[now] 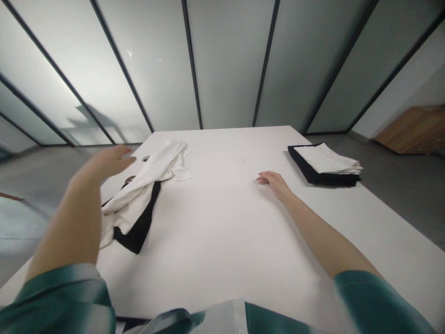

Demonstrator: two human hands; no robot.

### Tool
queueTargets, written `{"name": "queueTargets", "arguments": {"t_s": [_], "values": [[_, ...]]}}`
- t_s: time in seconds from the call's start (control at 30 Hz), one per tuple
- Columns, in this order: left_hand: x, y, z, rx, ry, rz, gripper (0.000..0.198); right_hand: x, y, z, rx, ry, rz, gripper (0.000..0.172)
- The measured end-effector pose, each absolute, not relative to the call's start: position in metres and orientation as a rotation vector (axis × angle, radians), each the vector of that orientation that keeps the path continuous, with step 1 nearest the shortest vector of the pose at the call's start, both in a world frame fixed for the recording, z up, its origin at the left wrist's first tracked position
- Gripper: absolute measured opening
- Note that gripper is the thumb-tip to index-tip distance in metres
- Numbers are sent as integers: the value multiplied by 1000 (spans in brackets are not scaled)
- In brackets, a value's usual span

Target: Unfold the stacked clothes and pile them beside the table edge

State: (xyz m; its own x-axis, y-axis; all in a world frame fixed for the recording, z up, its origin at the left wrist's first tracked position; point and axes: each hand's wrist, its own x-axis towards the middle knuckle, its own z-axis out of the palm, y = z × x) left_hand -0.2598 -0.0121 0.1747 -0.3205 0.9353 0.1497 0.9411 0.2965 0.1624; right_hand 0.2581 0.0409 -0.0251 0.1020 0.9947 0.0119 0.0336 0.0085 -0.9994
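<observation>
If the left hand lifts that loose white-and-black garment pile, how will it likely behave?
The crumpled white and black cloth pile probably goes floppy, since it lies draped in soft folds. Layers may separate, as the black piece sits loosely underneath. The left hand hovers open beside it; likely light, unlikely to roll.

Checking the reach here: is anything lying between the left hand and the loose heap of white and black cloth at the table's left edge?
Nothing visible does. The left hand hovers open beside the crumpled white and black cloth heap, with only bare white table between them. Two small dark round things beside the heap lie off that path.

Teal-green short sleeves, bare forearms
</observation>
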Motion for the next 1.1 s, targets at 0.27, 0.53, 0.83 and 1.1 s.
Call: {"name": "queueTargets", "arguments": {"t_s": [0.27,0.53,0.83,1.1], "values": [[-77,26,40,-2742,-1930,-68,52,256,38,-25,-1298,-1278,1070,21],[-36,33,-25,-2606,-1904,-361,46,256,40,-31,-1301,-1334,984,26],[-40,36,-32,-2619,-1811,-436,43,334,65,3,-1742,-1240,-16,34],[-37,34,-30,-2623,-1849,-455,44,400,57,26,-2441,-1437,-320,35]]}}
